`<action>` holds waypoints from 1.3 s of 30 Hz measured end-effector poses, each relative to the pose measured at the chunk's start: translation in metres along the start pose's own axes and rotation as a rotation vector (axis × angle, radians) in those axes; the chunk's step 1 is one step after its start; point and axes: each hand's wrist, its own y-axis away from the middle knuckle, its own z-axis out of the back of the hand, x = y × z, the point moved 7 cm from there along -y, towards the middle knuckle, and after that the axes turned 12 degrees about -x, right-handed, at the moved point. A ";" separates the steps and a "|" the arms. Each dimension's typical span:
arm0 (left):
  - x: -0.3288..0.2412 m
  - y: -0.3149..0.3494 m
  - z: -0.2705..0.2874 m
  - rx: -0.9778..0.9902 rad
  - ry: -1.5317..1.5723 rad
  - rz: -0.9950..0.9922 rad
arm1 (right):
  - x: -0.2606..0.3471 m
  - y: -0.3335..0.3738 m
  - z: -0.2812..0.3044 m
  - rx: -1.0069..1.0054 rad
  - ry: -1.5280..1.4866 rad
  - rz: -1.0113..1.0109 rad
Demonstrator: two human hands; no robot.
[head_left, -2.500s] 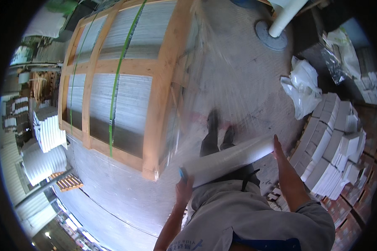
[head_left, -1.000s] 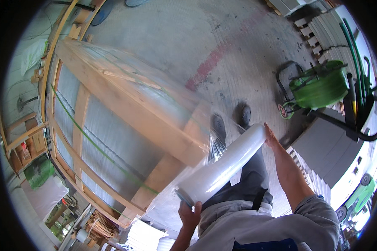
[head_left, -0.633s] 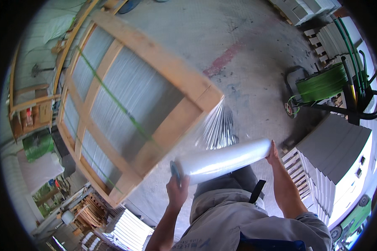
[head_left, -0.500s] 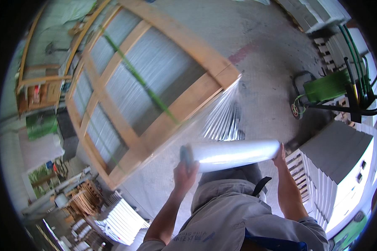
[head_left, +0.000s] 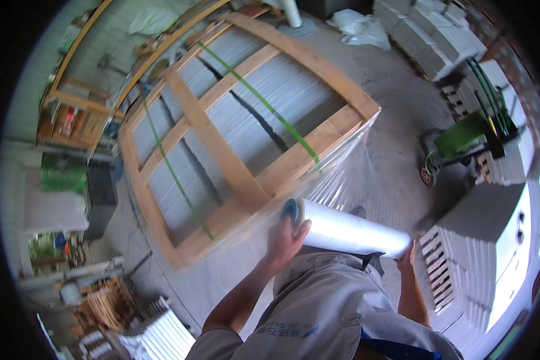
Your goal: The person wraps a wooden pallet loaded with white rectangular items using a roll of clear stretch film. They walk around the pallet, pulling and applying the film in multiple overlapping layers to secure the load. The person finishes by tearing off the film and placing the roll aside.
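Observation:
Between my two hands lies a thick roll of clear stretch film [head_left: 354, 228], held crosswise in front of my waist. My left hand [head_left: 288, 237] is closed round its left end, where a blue core rim shows. At the right end my right hand [head_left: 406, 255] grips the roll, its fingers partly hidden. From the roll a pleated sheet of film [head_left: 342, 180] stretches up to the near right corner of a large wooden-framed crate [head_left: 216, 144]. Green straps [head_left: 255, 93] cross the crate's top, and film covers its side.
A green strapping cart [head_left: 462, 135] stands at the right. Nearer on that side are stacked pale slabs [head_left: 480, 216] on pallets. White plastic sheeting [head_left: 359, 29] lies on the floor at the back, and wood pieces [head_left: 108, 303] are piled at the lower left.
The roll now tilts with its right end lower, both hands still on it. In view, the crate has shifted right and the film between it and the roll looks shorter.

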 end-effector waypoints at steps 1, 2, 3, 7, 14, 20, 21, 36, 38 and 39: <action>0.008 -0.007 0.013 0.006 -0.006 -0.045 | -0.005 0.024 -0.009 -0.032 -0.016 -0.007; 0.017 -0.015 0.025 0.031 -0.016 -0.077 | -0.016 0.044 -0.017 -0.099 -0.136 -0.158; 0.022 -0.026 0.040 -0.006 0.026 -0.151 | -0.028 0.067 -0.032 -0.155 -0.270 -0.293; 0.062 -0.070 0.099 0.137 0.084 -0.134 | -0.047 0.159 -0.081 -0.471 -0.299 -0.375; 0.109 -0.123 0.204 0.229 0.043 -0.063 | 0.004 0.329 -0.168 -0.363 -0.235 -0.006; 0.151 -0.112 0.255 0.257 0.246 -0.022 | 0.005 0.415 -0.197 -0.324 -0.247 0.055; 0.155 -0.107 0.259 0.262 0.260 -0.036 | 0.002 0.426 -0.196 -0.366 -0.245 0.085; 0.260 -0.098 0.394 0.343 0.279 -0.034 | -0.023 0.616 -0.289 -0.532 -0.178 -0.023; 0.288 -0.108 0.415 0.380 0.285 -0.033 | -0.027 0.645 -0.316 -0.593 -0.142 -0.050; 0.304 -0.113 0.426 0.394 0.299 -0.039 | -0.033 0.662 -0.330 -0.640 -0.128 -0.084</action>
